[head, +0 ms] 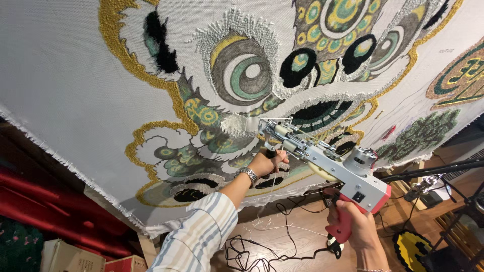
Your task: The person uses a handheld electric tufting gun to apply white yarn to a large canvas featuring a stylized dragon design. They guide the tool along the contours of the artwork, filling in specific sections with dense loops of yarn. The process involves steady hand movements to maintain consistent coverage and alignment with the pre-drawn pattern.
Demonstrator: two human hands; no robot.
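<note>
A person stands close to a big stretched backing cloth (65, 90), working a tufting gun (322, 161) against it. The gun is a silver metal body with a red grip and red rear housing, its nose tilted up toward ten o'clock and pressed at the fabric near the middle of the picture, right beside a patch of white pile. The right hand (355, 221) is wrapped shut around the red grip at about five o'clock from the centre, fingers curled tight on it. The left hand (267, 163) is closed around the gun's black front handle just under the nose; I think the fingers fully encircle it, though the handle is mostly hidden by the hand. That wrist carries a metal watch (248, 175), and a striped sleeve (199, 234) runs down toward six o'clock.

The cloth bears a lion-dance face (247, 70) tufted in gold, green, black and white yarn, with a large round eye above the gun at twelve o'clock. A black power cord (262, 247) trails in loops over the wooden floor (302, 226). At seven o'clock lies red draped fabric (45, 196) above cardboard boxes (65, 257). At four o'clock a small yellow and black rug (411, 247) sits on the floor.
</note>
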